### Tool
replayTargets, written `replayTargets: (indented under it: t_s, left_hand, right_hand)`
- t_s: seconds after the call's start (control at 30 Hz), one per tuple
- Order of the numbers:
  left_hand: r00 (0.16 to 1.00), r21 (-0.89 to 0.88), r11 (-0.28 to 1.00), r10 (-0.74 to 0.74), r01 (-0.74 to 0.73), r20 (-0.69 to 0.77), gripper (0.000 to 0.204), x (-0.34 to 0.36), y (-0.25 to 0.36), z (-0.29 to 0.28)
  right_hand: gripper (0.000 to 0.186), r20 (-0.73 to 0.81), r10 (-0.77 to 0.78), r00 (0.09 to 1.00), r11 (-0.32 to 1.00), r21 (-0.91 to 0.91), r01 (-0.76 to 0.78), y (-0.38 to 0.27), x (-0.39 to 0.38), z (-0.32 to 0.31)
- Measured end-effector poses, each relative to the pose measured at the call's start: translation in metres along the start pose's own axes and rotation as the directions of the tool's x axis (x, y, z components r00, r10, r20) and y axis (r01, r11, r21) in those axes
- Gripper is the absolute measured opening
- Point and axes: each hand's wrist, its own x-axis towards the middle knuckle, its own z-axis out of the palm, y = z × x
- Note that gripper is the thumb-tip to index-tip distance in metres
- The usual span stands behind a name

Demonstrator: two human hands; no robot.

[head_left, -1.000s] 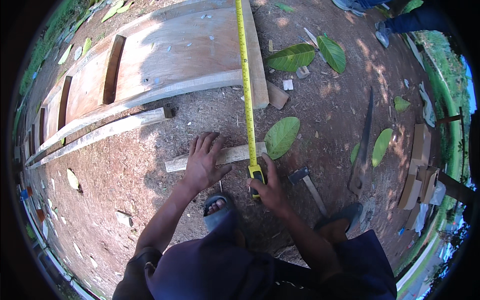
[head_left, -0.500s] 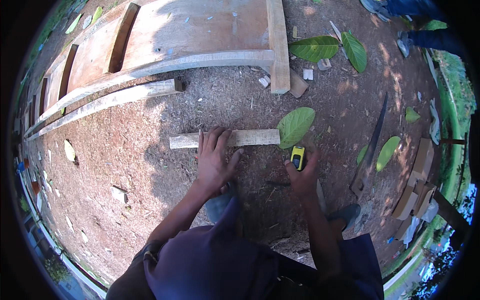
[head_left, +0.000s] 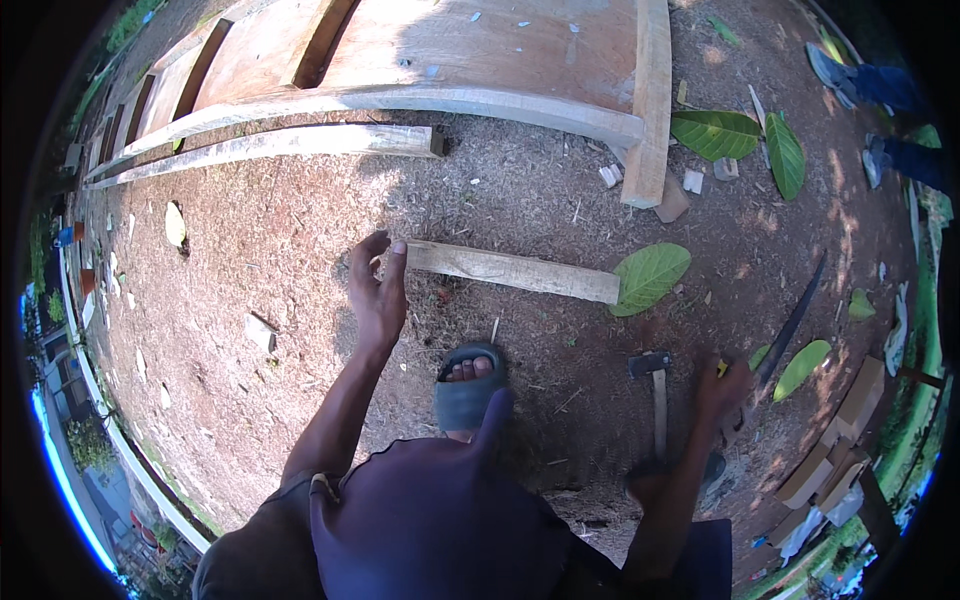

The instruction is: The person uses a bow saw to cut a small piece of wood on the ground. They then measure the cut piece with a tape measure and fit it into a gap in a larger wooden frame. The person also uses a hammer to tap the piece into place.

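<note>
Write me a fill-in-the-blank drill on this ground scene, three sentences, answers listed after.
1. The left hand hovers open at the ____ end of the short wooden batten lying on the dirt.
2. The hammer lies on the ground just to the ____ of the right hand.
3. A large green ____ lies at the batten's right end.

Missing words: left; left; leaf

Bare dirt point(head_left: 300, 250) lies open left of the left hand point(head_left: 378, 290); the batten point(head_left: 510, 270) blocks its right. The right hand point(head_left: 722, 385) sits between hammer point(head_left: 655, 385) and saw point(head_left: 790, 330).
</note>
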Motion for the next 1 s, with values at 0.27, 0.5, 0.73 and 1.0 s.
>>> replayTargets:
  t_s: [0.27,0.5,0.73,1.0]
  left_hand:
    - [0.963,-0.374,0.898,-0.265,0.230,-0.043,0.044,0.002,-0.016,0.013]
    - [0.993,-0.072,0.991,-0.117,0.117,0.001,0.048,-0.019,0.002,0.014]
    - [0.991,-0.176,0.975,-0.133,0.132,0.009,0.052,-0.029,-0.006,0.026]
    - [0.988,0.004,0.989,-0.151,0.151,0.038,0.032,-0.041,-0.018,-0.010]
  right_hand:
    - [0.036,-0.004,-0.520,0.854,0.758,0.458,0.464,-0.124,-0.057,0.017]
    - [0.051,-0.384,-0.326,0.864,0.912,0.113,0.394,-0.117,-0.049,0.002]
    - [0.069,0.013,-0.052,0.999,0.996,-0.071,0.053,0.021,0.011,0.021]
    - [0.071,-0.020,-0.054,0.998,0.999,-0.003,0.054,0.007,-0.014,0.004]
